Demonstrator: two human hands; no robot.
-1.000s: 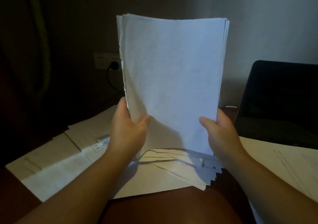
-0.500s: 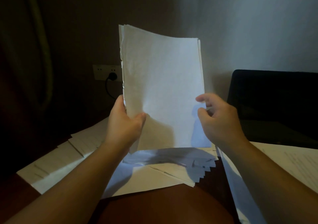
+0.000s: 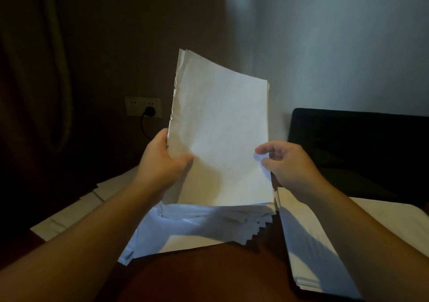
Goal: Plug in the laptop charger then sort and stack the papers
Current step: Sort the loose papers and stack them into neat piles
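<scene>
The left hand (image 3: pixel 163 162) grips an upright sheaf of papers (image 3: pixel 220 139) by its left edge. The right hand (image 3: pixel 287 164) pinches its right edge; loose papers (image 3: pixel 197 227) lie on the worktop (image 3: pixel 209 276) beneath both hands.

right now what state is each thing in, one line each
held paper stack: upright, lower edge on the papers beneath
left hand: grips the stack's left edge
right hand: pinches the stack's right edge
fanned papers: lying flat, spread out
right paper pile: lying flat on the table
left papers: lying flat, loosely spread
wall socket: black plug in it
laptop: open, screen dark
</scene>
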